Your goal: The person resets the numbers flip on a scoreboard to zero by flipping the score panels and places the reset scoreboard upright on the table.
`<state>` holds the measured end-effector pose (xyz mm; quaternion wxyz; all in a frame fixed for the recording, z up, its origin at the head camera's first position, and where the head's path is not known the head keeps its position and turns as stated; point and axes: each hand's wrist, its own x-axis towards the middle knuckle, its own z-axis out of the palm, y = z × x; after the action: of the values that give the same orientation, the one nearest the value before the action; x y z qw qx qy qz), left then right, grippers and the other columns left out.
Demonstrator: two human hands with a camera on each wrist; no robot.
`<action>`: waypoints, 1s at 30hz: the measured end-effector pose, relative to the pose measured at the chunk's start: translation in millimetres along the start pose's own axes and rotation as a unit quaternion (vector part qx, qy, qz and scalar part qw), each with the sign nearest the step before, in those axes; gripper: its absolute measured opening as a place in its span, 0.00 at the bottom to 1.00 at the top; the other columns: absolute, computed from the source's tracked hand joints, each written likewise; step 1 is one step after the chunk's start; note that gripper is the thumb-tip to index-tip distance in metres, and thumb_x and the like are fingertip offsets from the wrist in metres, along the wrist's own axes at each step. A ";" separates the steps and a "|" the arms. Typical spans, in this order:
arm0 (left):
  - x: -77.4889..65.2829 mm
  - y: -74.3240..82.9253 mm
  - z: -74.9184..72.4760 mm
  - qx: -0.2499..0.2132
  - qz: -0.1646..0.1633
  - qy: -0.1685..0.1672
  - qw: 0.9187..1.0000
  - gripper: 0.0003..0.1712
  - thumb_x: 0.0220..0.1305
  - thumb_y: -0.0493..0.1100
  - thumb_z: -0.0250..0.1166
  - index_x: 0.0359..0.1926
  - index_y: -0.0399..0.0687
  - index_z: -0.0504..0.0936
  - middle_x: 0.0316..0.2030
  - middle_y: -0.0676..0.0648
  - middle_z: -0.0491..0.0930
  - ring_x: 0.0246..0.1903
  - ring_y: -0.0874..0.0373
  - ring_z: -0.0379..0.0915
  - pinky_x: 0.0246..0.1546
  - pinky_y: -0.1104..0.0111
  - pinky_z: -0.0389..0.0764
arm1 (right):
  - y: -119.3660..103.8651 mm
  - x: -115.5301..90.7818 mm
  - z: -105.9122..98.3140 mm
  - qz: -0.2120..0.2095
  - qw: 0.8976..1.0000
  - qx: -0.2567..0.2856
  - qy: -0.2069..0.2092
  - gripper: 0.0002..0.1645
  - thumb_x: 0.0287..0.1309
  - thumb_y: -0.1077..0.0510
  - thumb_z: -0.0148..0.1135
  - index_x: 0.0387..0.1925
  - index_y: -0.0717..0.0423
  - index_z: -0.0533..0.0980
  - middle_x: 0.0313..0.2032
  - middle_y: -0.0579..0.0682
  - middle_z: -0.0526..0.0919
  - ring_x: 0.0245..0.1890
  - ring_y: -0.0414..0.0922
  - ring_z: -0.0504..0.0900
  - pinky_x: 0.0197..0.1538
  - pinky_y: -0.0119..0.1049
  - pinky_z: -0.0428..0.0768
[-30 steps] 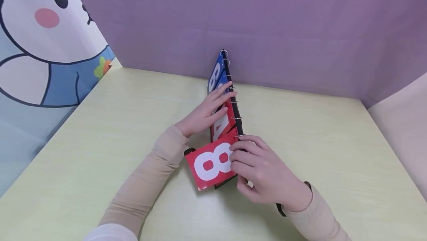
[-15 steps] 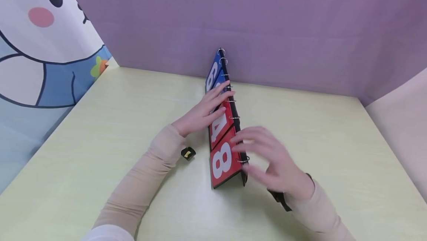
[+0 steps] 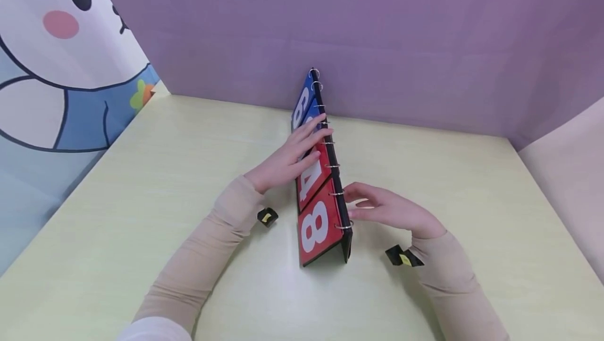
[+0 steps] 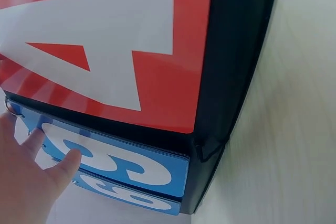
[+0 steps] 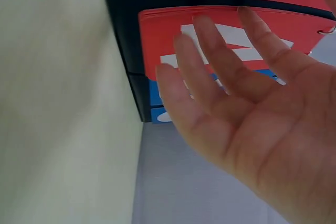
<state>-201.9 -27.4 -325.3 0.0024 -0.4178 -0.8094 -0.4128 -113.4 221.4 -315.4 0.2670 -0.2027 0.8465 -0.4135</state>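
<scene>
A black tabletop flip scoreboard (image 3: 346, 220) stands like a tent in the middle of the head view, its number cards hung on metal rings along the top. On its left face are a red card with an 8 (image 3: 314, 227), a red card with a 4 (image 4: 105, 40) and blue cards (image 3: 303, 102) farther back. My left hand (image 3: 288, 157) rests across that face, fingers spread and straight near the top edge. My right hand (image 3: 389, 207) is beside the right face, and the right wrist view shows its relaxed fingers in front of red cards (image 5: 157, 35); whether they touch is unclear.
The scoreboard stands on a pale yellow-green table (image 3: 155, 189). A purple backdrop (image 3: 401, 42) rises behind it, and a cartoon-print cloth (image 3: 61, 63) hangs at the left. Black wrist devices (image 3: 267, 217) sit by both sleeves.
The red 8 card, raised under my right hand a second ago, now lies flat on the left face. My right hand has let go and moved to the right side. The left hand stays put.
</scene>
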 end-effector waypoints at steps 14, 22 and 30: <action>1.6 -0.2 0.3 -0.002 -0.015 -0.002 1.000 0.29 0.72 0.47 0.49 0.71 0.55 0.57 0.75 0.56 0.37 0.74 0.57 0.31 0.68 0.45 0.53 | 6.8 4.8 0.6 -0.020 1.000 0.007 -0.017 0.24 0.62 0.50 0.58 0.55 0.59 0.68 0.54 0.55 0.73 0.62 0.57 0.68 0.62 0.57 0.68; 2.0 2.3 5.0 0.005 -0.013 -0.005 1.000 0.29 0.71 0.47 0.49 0.71 0.54 0.56 0.75 0.54 0.37 0.74 0.55 0.32 0.68 0.46 0.54 | 15.3 -11.0 -19.5 -0.034 0.999 0.027 -0.010 0.12 0.60 0.59 0.61 0.34 0.62 0.68 0.32 0.53 0.76 0.35 0.44 0.78 0.38 0.34 0.79; 2.2 3.0 3.9 0.004 -0.023 -0.009 1.000 0.30 0.71 0.49 0.49 0.72 0.58 0.55 0.75 0.57 0.37 0.74 0.57 0.32 0.66 0.47 0.59 | 19.8 -30.4 -41.7 0.023 0.998 0.021 0.055 0.19 0.53 0.62 0.66 0.45 0.63 0.72 0.37 0.57 0.78 0.39 0.45 0.79 0.38 0.36 0.84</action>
<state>-200.0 -22.4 -325.1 -0.0127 -0.4033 -0.8204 -0.4052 -118.1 274.6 -301.3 0.2336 -0.1541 0.8554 -0.4358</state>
